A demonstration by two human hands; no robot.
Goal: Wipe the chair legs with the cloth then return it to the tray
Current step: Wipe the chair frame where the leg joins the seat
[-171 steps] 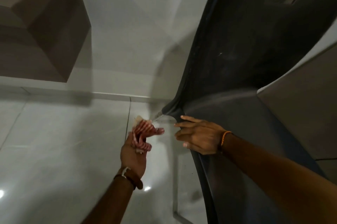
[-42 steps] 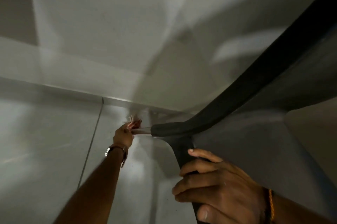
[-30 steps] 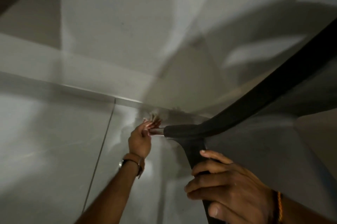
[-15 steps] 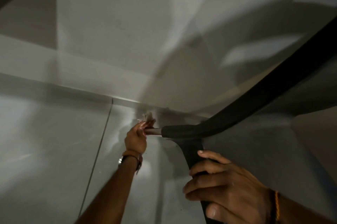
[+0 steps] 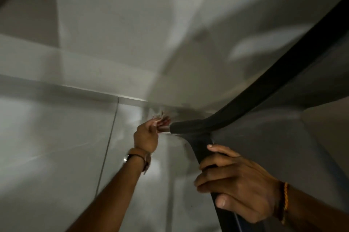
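A dark chair (image 5: 268, 88) fills the right side of the head view, tilted, its frame running up to the top right. A short metal chair leg (image 5: 166, 129) sticks out from a dark socket at centre. My left hand (image 5: 146, 137) is closed around the red-and-white striped cloth (image 5: 163, 120) and presses it against that leg's end. My right hand (image 5: 234, 182) grips the chair's dark lower edge at the bottom right. The tray is not in view.
Pale glossy floor tiles (image 5: 56, 147) spread to the left and below, with a grout line (image 5: 109, 137) running down. A light wall and skirting (image 5: 85, 92) stand close behind the chair leg.
My left hand has shifted slightly along the leg's end with the cloth. My right hand keeps the same grip on the chair. The view has moved a little.
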